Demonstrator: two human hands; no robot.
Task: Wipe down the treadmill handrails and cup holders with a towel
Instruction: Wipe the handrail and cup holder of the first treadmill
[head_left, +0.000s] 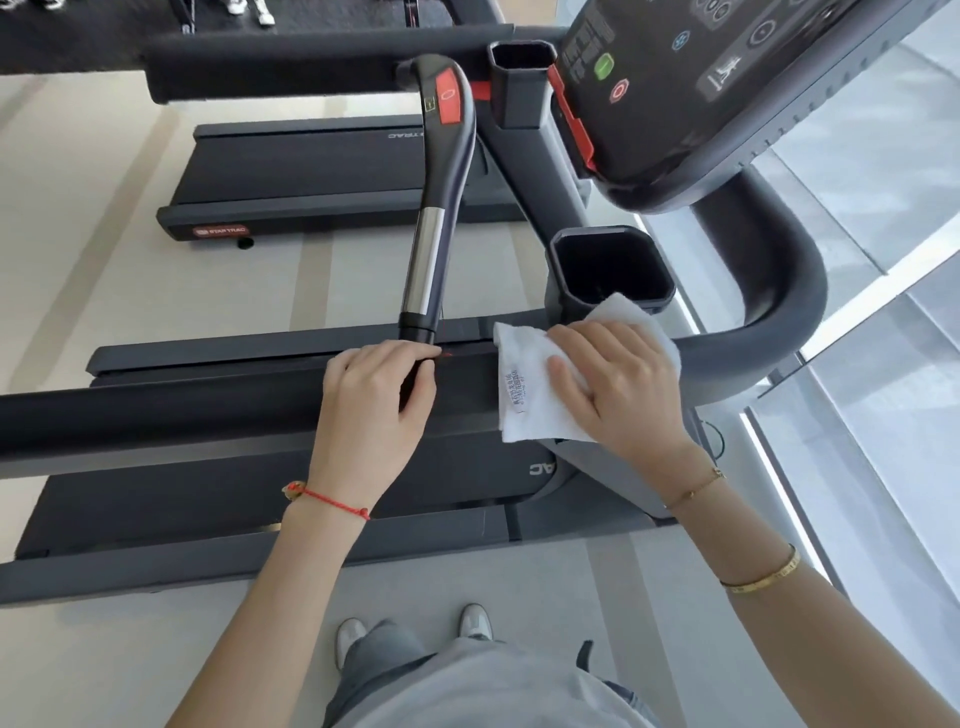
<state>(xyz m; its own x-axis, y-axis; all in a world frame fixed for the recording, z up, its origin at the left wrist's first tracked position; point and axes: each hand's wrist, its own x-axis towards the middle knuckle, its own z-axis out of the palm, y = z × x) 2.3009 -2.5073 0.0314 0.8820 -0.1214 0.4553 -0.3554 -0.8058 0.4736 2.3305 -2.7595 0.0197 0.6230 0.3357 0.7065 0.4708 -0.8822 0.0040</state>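
right hand (618, 384) lies flat, fingers (576, 338) straight and spread, pressing a white towel (524, 395) onto the near handrail (156, 415) just below the near cup holder (610, 273). left hand (371, 400) rests on the same handrail, fingers curled at the black end of the angled grip bar (431, 218); whether they clasp it is not clear from this angle. a second cup holder (519, 83) sits beside the console (727, 93). another treadmill (322, 176) stands beyond.

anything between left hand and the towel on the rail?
Nothing loose. In the head view, only bare dark handrail separates the left hand from the white towel under the right hand.
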